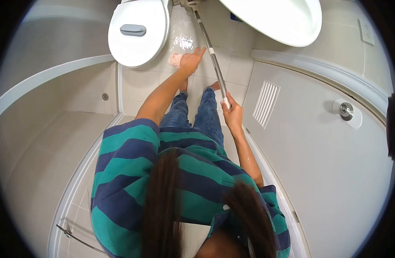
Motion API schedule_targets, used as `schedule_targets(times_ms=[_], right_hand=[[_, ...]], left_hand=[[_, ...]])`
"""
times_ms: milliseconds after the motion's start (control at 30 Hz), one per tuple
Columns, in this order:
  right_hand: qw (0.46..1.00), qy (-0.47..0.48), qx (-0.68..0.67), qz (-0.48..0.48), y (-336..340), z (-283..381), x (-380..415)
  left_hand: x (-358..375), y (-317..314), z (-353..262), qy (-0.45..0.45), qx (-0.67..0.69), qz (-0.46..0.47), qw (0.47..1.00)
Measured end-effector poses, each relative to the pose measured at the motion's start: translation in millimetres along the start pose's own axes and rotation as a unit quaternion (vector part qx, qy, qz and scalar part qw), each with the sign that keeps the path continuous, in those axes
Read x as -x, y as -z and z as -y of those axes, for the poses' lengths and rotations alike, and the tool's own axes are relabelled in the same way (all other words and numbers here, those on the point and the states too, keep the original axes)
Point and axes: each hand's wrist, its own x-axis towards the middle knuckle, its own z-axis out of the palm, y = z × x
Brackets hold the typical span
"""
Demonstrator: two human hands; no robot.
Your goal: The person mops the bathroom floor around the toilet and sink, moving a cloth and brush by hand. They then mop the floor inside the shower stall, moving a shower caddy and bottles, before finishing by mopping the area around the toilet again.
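My right hand (233, 112) is closed round the lower end of a metal pole (213, 58), whose far end reaches a pale mop head (191, 4) at the top. Out in front, my left hand (192, 61) has its fingers extended to the right, apart from the pole. A pink cloth (175, 59) lies right beside it, at the left edge of the hand; whether the thumb touches it is hidden. Beyond the hand, the floor (183, 32) looks wet and shiny.
A closed white toilet lid (137, 47) carries a grey brush-like object (133, 30). A white sink (279, 19) juts in at upper right. The grey door (309, 129) with a round knob (346, 111) stands right; a shower enclosure frame (119, 90) runs along the left.
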Motion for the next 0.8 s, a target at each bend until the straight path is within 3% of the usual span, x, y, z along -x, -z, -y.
schedule_targets(times_ms=[133, 233, 267, 333, 400, 500, 567, 633, 733, 800], right_hand=[[0.994, 0.065, -0.069, -0.053, -30, -4, 11], [0.989, 0.030, -0.141, -0.027, 1, -18, 15], [0.987, -0.042, -0.154, 0.004, 27, -1, 32], [0.990, -0.005, -0.142, -0.004, 56, -16, 76], [0.993, -0.013, -0.118, 0.003, 84, -31, 131], [0.996, -0.061, -0.068, 0.006, 113, -36, 220], [0.997, -0.074, -0.003, -0.009, 123, -42, 261], [0.998, -0.038, 0.019, -0.037, 128, -67, 294], [0.989, -0.136, 0.048, 0.020, 132, -71, 312], [0.997, -0.062, 0.045, -0.003, 123, -84, 309]], left_hand=[[16, 1, -4, 0.018, 0.006, 0.006, 1.000], [14, 1, -15, -0.036, 0.026, -0.030, 0.999], [15, 4, -26, -0.049, 0.028, -0.014, 0.998], [8, 20, -45, -0.076, 0.028, 0.010, 0.997], [12, 15, -63, -0.176, 0.035, 0.017, 0.984], [22, -48, -101, -0.340, 0.093, 0.118, 0.928], [56, -52, -149, -0.342, 0.011, 0.196, 0.919], [93, -72, -181, -0.375, 0.007, 0.201, 0.905], [128, -87, -200, -0.408, 0.038, 0.220, 0.885], [132, -94, -201, -0.404, 0.039, 0.212, 0.889]])
